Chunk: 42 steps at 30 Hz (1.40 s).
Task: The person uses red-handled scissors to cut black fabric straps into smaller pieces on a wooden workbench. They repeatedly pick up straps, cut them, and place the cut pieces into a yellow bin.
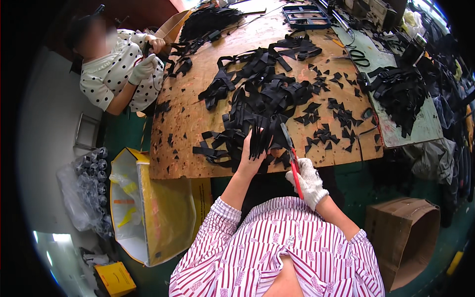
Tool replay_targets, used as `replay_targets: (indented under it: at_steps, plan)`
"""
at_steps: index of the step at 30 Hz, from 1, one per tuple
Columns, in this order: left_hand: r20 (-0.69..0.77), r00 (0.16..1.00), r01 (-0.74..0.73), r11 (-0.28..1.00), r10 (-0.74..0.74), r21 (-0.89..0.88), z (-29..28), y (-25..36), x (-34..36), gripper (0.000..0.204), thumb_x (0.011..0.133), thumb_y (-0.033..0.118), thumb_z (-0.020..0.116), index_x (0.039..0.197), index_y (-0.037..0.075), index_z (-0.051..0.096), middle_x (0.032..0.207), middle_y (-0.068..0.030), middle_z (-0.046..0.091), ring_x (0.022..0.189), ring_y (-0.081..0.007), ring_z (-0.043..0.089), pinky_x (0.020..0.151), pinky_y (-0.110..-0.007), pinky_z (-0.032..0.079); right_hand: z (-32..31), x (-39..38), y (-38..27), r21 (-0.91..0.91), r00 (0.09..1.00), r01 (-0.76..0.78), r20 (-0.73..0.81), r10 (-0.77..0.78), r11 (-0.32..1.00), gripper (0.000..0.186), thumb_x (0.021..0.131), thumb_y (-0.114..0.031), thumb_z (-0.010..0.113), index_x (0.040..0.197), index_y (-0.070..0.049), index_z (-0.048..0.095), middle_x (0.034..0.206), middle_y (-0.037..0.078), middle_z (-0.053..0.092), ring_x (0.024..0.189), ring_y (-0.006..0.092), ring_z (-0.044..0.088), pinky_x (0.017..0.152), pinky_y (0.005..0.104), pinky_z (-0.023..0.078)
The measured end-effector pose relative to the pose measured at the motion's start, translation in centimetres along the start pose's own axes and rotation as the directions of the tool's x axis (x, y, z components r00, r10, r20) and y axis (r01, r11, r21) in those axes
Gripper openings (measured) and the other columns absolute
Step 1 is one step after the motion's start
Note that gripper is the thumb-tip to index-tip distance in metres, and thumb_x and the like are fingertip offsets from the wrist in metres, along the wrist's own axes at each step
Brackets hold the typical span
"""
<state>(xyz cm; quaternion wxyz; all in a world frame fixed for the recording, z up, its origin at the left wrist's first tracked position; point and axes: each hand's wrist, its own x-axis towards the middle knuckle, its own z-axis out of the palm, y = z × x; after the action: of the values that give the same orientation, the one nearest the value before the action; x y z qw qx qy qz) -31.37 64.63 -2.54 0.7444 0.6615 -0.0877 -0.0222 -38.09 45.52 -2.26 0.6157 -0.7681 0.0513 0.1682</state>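
My bare left hand (248, 154) is closed around a bunch of black webbing straps (261, 138) at the near edge of the wooden table (193, 141). Their ends fan out above the fingers. In a white knit glove, my right hand (310, 182) grips a red-handled cutting tool (296, 173) that looks like scissors. Its grey blade points away from me, just right of the held straps. Whether the blades are apart I cannot tell. Beyond both hands lies a tangled heap of black straps (269, 96), and small black triangular offcuts (324, 133) are strewn to its right.
Across the table's left corner a co-worker (121, 69) handles black pieces. Black-handled scissors (358, 58) and a blue tray (307, 19) lie farther back. A strap pile (400, 94) covers part of the right-hand table. Below stand a yellow bin (168, 208) and a cardboard box (396, 242).
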Motion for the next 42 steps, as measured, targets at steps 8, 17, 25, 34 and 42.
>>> replay_targets:
  at_steps: [8, 17, 25, 34, 42]
  plan:
    - [0.070, 0.970, -0.244, 0.943, 0.234, 0.228, 0.2, -0.8, -0.4, 0.038, 0.090, 0.004, 0.048, 0.126, 0.004, 0.037, 0.096, -0.0075, 0.057, 0.071, -0.0116, 0.053, 0.062, -0.024, 0.043, -0.5, 0.3, -0.4, -0.050, 0.999, -0.034, 0.004, 0.034, 0.998, 0.046, 0.077, -0.030, 0.069, 0.105, -0.003, 0.046, 0.082, 0.013, 0.058, 0.072, 0.0264, 0.058, 0.068, 0.0364, 0.046]
    - [-0.088, 0.945, 0.279, 0.915, -0.316, -0.291, 0.2, -0.2, 0.4, 0.029, 0.087, 0.002, 0.051, 0.115, 0.002, 0.046, 0.087, -0.0045, 0.057, 0.069, -0.0095, 0.053, 0.061, -0.022, 0.043, -0.3, 0.2, -0.3, 0.073, 0.997, -0.077, 0.036, 0.074, 0.994, 0.039, 0.079, -0.024, 0.065, 0.104, -0.002, 0.045, 0.074, 0.006, 0.054, 0.059, 0.0157, 0.053, 0.056, 0.0292, 0.045]
    - [-0.035, 0.980, 0.184, 0.956, -0.197, -0.228, 1.5, 1.6, -0.2, 0.020, 0.087, 0.014, 0.050, 0.104, 0.004, 0.052, 0.083, -0.0027, 0.057, 0.070, -0.0086, 0.056, 0.060, -0.022, 0.045, -0.4, -0.3, -1.3, 0.207, 0.982, -0.188, 0.074, 0.176, 0.960, 0.037, 0.081, -0.023, 0.066, 0.103, -0.002, 0.045, 0.069, 0.004, 0.052, 0.048, 0.0104, 0.049, 0.046, 0.0255, 0.042]
    - [0.001, 0.925, 0.348, 0.846, -0.381, -0.405, 2.5, 3.2, -0.2, 0.021, 0.085, 0.012, 0.059, 0.102, 0.001, 0.053, 0.084, -0.0014, 0.055, 0.074, -0.0076, 0.054, 0.062, -0.020, 0.043, -0.7, 0.1, -1.1, 0.244, 0.992, -0.118, 0.074, 0.103, 0.963, 0.033, 0.084, -0.020, 0.060, 0.106, -0.001, 0.043, 0.067, 0.003, 0.050, 0.044, 0.0100, 0.046, 0.042, 0.0246, 0.040]
    - [-0.059, 0.969, 0.222, 0.948, -0.241, -0.227, -0.9, -1.3, -1.9, 0.031, 0.087, 0.004, 0.057, 0.117, 0.005, 0.050, 0.095, -0.0066, 0.057, 0.077, -0.0161, 0.056, 0.068, -0.030, 0.045, -2.1, 1.0, -0.3, 0.629, 0.997, -0.070, 0.009, 0.082, 0.774, 0.026, 0.087, -0.019, 0.057, 0.103, -0.005, 0.043, 0.064, 0.003, 0.047, 0.041, 0.0093, 0.042, 0.034, 0.0215, 0.038]
